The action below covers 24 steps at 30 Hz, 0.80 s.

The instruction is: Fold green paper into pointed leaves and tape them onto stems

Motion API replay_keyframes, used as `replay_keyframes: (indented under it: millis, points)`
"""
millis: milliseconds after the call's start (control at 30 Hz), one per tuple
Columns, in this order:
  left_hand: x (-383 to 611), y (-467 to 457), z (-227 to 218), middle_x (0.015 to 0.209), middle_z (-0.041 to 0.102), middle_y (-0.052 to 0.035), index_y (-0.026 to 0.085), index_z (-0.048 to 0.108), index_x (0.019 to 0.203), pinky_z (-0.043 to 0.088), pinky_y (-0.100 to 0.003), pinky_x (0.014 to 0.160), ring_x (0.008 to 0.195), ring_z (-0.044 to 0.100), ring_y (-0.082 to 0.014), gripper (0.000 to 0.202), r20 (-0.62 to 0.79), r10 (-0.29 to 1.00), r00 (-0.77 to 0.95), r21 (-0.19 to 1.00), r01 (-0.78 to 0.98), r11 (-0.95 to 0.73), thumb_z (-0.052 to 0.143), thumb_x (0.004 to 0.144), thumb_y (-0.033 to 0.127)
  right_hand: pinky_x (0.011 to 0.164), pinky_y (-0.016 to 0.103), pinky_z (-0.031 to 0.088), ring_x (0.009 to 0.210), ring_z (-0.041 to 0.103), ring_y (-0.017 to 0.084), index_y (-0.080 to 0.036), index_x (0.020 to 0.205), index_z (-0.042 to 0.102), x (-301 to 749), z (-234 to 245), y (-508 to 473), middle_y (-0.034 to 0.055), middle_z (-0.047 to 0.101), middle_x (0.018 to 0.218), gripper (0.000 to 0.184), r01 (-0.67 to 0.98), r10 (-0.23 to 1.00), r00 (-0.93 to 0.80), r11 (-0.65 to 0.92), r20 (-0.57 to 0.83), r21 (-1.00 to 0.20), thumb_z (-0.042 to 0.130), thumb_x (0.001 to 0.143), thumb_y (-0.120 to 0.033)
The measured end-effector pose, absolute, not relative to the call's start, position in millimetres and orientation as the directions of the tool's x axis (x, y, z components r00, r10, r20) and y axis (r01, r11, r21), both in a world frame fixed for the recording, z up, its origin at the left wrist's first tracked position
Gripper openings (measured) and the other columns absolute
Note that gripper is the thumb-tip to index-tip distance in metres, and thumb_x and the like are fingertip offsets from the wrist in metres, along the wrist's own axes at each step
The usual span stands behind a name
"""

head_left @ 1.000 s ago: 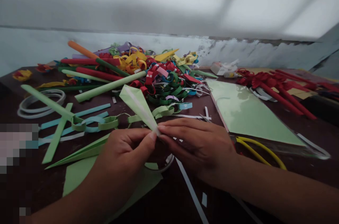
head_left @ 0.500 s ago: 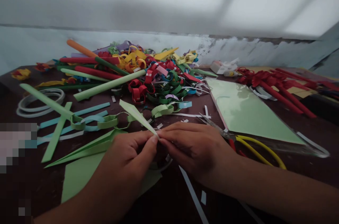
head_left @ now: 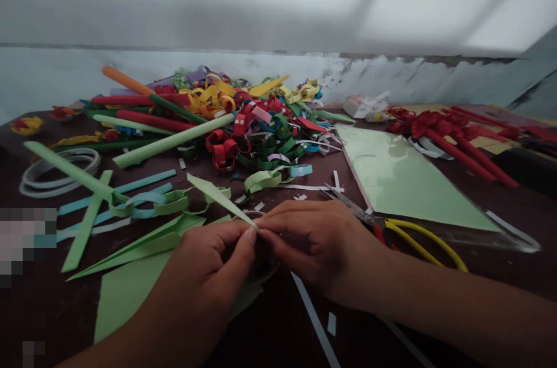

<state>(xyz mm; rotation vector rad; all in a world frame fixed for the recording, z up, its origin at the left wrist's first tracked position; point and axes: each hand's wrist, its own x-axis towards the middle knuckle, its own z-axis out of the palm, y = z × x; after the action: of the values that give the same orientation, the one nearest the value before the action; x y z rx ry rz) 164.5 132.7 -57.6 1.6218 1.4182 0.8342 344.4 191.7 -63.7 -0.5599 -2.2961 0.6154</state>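
Observation:
My left hand (head_left: 213, 263) and my right hand (head_left: 313, 240) meet at the fingertips near the table's front middle. Both pinch the narrow tip of a light green folded paper piece (head_left: 217, 197), which slants up and to the left from my fingers. A light green paper sheet (head_left: 126, 292) lies flat under my left hand. A longer green pointed paper piece (head_left: 143, 243) rests just left of it. Scissors with yellow handles (head_left: 409, 237) lie right of my right hand, on the dark table (head_left: 478, 263).
A heap of coloured paper loops and strips (head_left: 256, 130) fills the back middle. Rolled paper tubes (head_left: 169, 141) lie at the back left, a tape ring (head_left: 56, 170) far left. A green sheet in plastic (head_left: 391, 176) and red paper pieces (head_left: 452, 136) sit right.
The green paper piece between my fingers has turned edge-on and dropped lower, now looking much narrower. Both hands have sunk slightly toward the table. The scissors have come into view.

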Motion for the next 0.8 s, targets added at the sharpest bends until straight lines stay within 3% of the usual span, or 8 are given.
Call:
replay_keyframes:
  millis: [300,500,800]
  points:
    - [164.8,132.8,-59.4,0.072,0.068,-0.0015,0.02,0.064,0.072,0.043,-0.025,0.06,0.065,0.056,-0.0149,0.044,-0.046,0.989,0.141,0.869,0.494,-0.03,0.042,0.097,0.05,0.073,0.027,0.058,0.08,0.072,0.016,-0.016,0.1,0.078,346.7,-60.4,193.4,0.0069,0.078,0.095,0.021,0.203,0.527,-0.711,0.788,0.466,-0.581,0.057,0.097,-0.016]
    - [164.3,132.7,-58.9,0.066,0.062,0.0001,0.02,0.063,0.07,0.039,-0.024,0.056,0.062,0.051,-0.0134,0.046,-0.028,0.99,0.138,0.873,0.485,-0.043,0.043,0.096,0.052,0.074,0.027,0.057,0.08,0.072,0.015,-0.018,0.102,0.078,349.3,-57.7,195.5,0.005,0.078,0.094,0.022,0.191,0.543,-0.725,0.75,0.424,-0.634,0.057,0.097,-0.016]
    - [165.7,133.4,-59.7,0.066,0.063,0.0005,0.02,0.062,0.068,0.04,-0.025,0.058,0.062,0.053,-0.0138,0.045,-0.031,0.991,0.13,0.86,0.509,-0.04,0.043,0.096,0.05,0.074,0.024,0.056,0.08,0.072,0.014,-0.018,0.099,0.077,346.1,-64.3,193.6,0.0046,0.078,0.095,0.02,0.236,0.544,-0.708,0.784,0.451,-0.574,0.057,0.098,-0.017]
